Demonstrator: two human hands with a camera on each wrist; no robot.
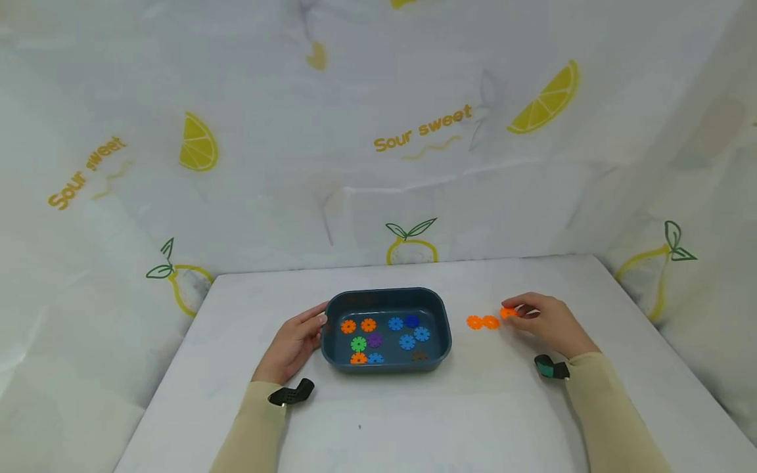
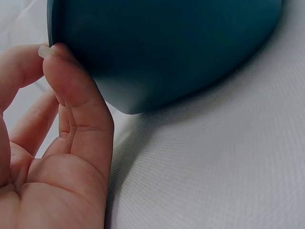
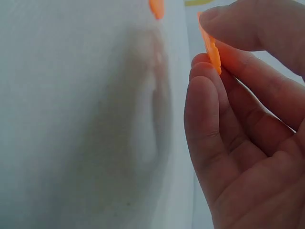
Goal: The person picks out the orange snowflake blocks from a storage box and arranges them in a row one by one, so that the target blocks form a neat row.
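We look down at a white counter [image 1: 437, 420], where a person's left hand [image 1: 294, 341] steadies a dark blue-green tray [image 1: 381, 369] at its left end; the fingers [image 2: 71, 86] are clamped on its rim, thumb on one side and fingertip on the other. Well to the right of the tray, the right hand [image 1: 550, 322] pinches a bright orange disc [image 1: 507, 313] between thumb and fingers, and the right wrist view shows us the disc tilted nearly on edge, raised off the counter. Between that hand and the tray, two more orange discs [image 1: 481, 322] lie flat side by side; we cannot tell whether they touch. Inside the tray we find notched discs spread over the floor: on the left, three orange, one green [image 1: 358, 343], one purple [image 1: 374, 339] and one blue; on the right, several blue ones and one brown [image 1: 419, 355]. Both arms wear cream sleeves [image 1: 615, 420] and wrist straps [image 1: 292, 393]. Behind hangs a pale cloth [image 1: 284, 131] printed with lemons and "Sour sweet".
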